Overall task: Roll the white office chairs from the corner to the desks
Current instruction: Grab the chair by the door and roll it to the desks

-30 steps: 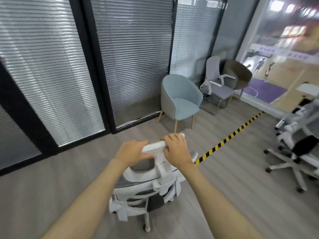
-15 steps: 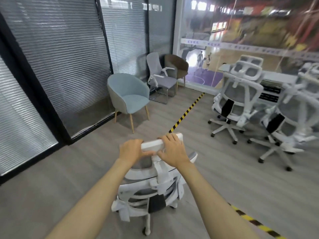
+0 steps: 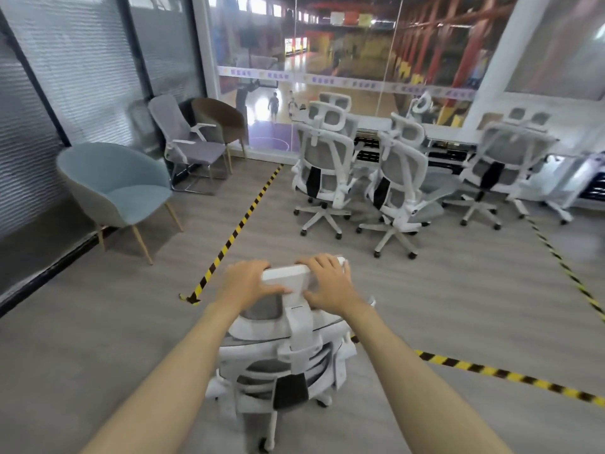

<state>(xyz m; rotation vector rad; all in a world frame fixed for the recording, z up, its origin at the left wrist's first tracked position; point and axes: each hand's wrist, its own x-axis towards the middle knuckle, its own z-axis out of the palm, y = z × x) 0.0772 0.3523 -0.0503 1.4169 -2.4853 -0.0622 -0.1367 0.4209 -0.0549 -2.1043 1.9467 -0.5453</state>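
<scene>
In the head view, the left hand (image 3: 247, 283) and right hand (image 3: 330, 283) each hold tight to one end of the headrest (image 3: 284, 277) of a white office chair (image 3: 288, 355). It stands on the floor, well apart from the surface (image 3: 451, 131). Parked chairs (image 3: 397, 178) crowd there. Pushed straight, it could bump them, or a wheel might snag on the striped tape (image 3: 239, 224).

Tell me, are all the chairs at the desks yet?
Not yet. Several white chairs already stand at the desk. The left hand and right hand grip the headrest of another chair, out on the open floor. It has yet to reach the desk. More may wait out of view.
</scene>
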